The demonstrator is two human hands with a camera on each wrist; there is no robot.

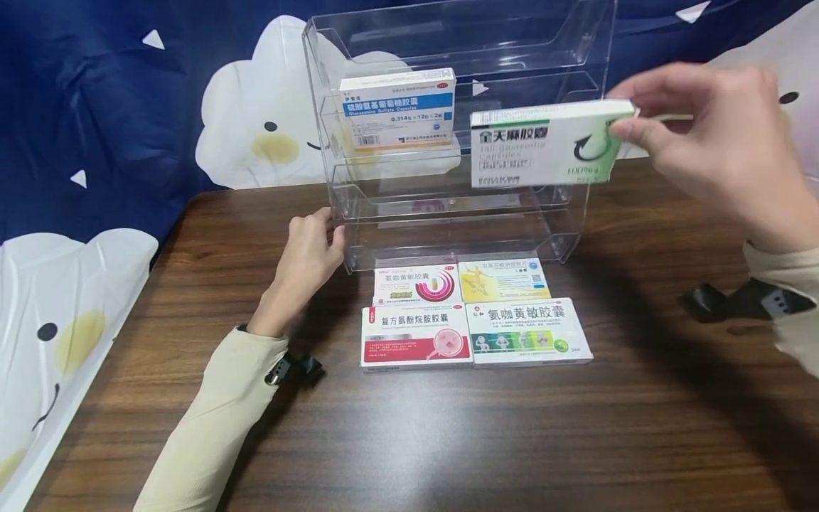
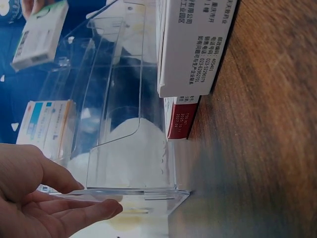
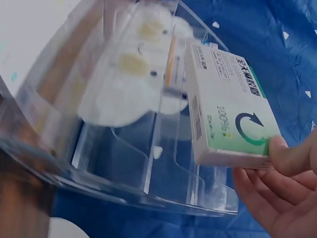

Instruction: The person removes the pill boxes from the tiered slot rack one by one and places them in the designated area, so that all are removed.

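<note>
A clear tiered acrylic rack (image 1: 448,206) stands on the table. My right hand (image 1: 716,135) pinches the right end of a green-and-white medicine box (image 1: 544,142), held in front of the rack's upper right; the right wrist view shows thumb (image 3: 292,156) on its printed face and fingers behind. At the rack's lower left, my left hand (image 1: 310,245) grips the side panel, thumb on one face and fingers on the other in the left wrist view. A blue-and-white medicine box (image 1: 397,110) sits upright in an upper tier, on the left.
In front of the rack lie a white box with a pink swirl (image 1: 416,283), a yellow-and-white box (image 1: 504,279), a red-and-white box (image 1: 416,336) and a green-and-white capsule box (image 1: 528,331). Behind hangs a blue cloth (image 1: 96,107) with cloud prints. All stand on a brown wooden table (image 1: 397,441).
</note>
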